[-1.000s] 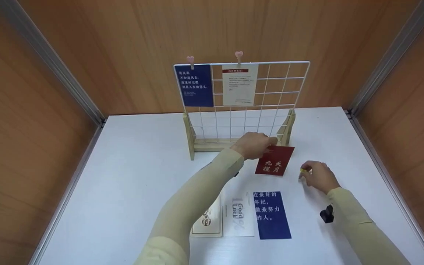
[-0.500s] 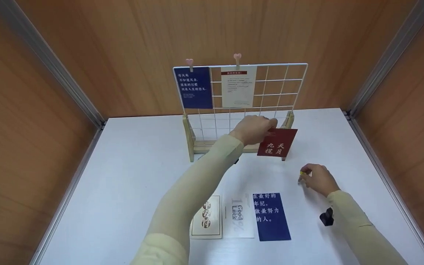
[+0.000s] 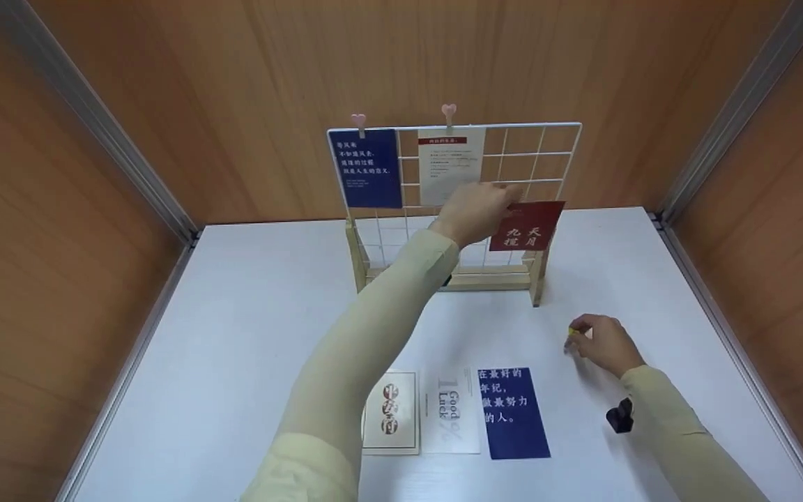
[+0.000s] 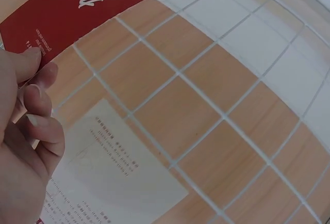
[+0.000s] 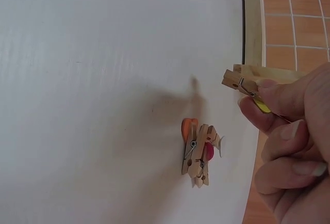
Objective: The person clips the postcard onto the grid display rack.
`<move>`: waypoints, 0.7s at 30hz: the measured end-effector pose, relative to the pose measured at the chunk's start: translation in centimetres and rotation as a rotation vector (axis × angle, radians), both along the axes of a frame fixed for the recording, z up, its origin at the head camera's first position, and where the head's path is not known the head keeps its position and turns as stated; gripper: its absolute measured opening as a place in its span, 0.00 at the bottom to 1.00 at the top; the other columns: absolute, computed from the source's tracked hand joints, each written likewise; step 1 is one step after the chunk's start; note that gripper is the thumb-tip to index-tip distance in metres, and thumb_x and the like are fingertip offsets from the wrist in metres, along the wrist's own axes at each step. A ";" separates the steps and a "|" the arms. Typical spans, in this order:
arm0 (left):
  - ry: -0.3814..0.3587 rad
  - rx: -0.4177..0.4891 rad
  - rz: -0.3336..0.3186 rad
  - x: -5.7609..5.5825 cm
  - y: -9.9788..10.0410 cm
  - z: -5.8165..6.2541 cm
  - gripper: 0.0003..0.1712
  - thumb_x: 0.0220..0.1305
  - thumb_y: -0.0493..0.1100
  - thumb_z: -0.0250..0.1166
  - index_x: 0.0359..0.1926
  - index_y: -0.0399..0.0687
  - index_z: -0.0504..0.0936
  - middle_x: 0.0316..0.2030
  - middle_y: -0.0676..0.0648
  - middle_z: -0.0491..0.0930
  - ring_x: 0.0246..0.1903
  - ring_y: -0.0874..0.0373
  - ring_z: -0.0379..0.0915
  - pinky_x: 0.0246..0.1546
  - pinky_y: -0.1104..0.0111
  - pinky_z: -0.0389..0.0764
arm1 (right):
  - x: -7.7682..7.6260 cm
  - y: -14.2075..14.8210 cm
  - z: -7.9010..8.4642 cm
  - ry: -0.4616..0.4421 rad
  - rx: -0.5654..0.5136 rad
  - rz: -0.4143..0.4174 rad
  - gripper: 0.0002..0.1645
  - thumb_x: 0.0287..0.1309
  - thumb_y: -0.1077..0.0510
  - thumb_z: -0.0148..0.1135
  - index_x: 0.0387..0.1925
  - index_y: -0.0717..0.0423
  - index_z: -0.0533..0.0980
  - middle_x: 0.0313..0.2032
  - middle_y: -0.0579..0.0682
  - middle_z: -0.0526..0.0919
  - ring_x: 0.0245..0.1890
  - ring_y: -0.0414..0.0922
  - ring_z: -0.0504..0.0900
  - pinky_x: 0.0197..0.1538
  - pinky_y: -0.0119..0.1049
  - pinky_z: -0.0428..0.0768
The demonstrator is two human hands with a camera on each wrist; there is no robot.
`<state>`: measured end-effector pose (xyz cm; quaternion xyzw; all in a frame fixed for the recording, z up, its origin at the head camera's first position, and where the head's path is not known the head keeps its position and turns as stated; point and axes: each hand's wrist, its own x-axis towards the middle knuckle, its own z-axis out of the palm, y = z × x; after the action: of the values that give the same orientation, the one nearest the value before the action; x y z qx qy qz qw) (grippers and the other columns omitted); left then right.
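Observation:
A red card with white characters hangs from my left hand, which pinches it by its upper left corner in front of the wire grid rack. In the left wrist view, thumb and finger hold the edge of the red card, with the grid behind. Over the table at the right, my right hand pinches a wooden clothespin with a yellow piece on it. A blue card and a white card hang on the grid under pink heart clips.
Three cards lie in a row on the white table: a cream card, a Good Luck card and a blue card. In the right wrist view, several clothespins lie bunched on the table. Wooden walls enclose the table.
My left hand has lifted the red card from low before the rack up to the grid's right part. The right hand has stayed nearly still with its clothespin.

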<state>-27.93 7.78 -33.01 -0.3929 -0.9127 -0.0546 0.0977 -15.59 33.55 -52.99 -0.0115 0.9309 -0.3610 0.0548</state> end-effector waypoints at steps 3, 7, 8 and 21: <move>0.011 0.016 0.006 -0.2 0.0 0.8 0.17 0.71 0.45 0.62 0.59 0.55 0.80 0.51 0.52 0.84 0.49 0.57 0.82 0.51 0.66 0.80 | 0.1 0.2 0.0 0.003 -0.001 -0.003 0.14 0.64 0.65 0.61 0.48 0.70 0.78 0.41 0.58 0.82 0.27 0.43 0.82 0.28 0.36 0.79; 0.040 0.026 0.011 -0.6 0.2 1.8 0.16 0.72 0.45 0.60 0.58 0.55 0.79 0.50 0.53 0.84 0.48 0.58 0.82 0.49 0.68 0.80 | 0.1 0.4 0.0 0.014 -0.015 -0.017 0.14 0.64 0.64 0.61 0.48 0.70 0.78 0.39 0.57 0.82 0.29 0.45 0.82 0.29 0.36 0.80; 0.051 0.028 0.012 -0.7 0.2 2.0 0.15 0.73 0.46 0.59 0.58 0.55 0.79 0.50 0.53 0.84 0.48 0.58 0.82 0.49 0.68 0.80 | 0.1 0.5 0.0 0.014 -0.020 -0.016 0.14 0.64 0.64 0.60 0.48 0.71 0.78 0.39 0.58 0.83 0.29 0.46 0.83 0.30 0.35 0.80; 0.179 0.024 0.061 -1.1 0.2 4.2 0.16 0.73 0.46 0.59 0.59 0.56 0.80 0.51 0.54 0.84 0.48 0.58 0.82 0.49 0.68 0.81 | 0.1 0.7 -0.2 0.040 -0.026 0.009 0.12 0.63 0.65 0.61 0.46 0.71 0.78 0.37 0.56 0.82 0.28 0.49 0.85 0.22 0.31 0.75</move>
<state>-28.98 8.00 -28.79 -0.3669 -0.9112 -0.0273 0.1853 -15.48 34.26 -53.24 -0.0237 0.9270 -0.3725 0.0375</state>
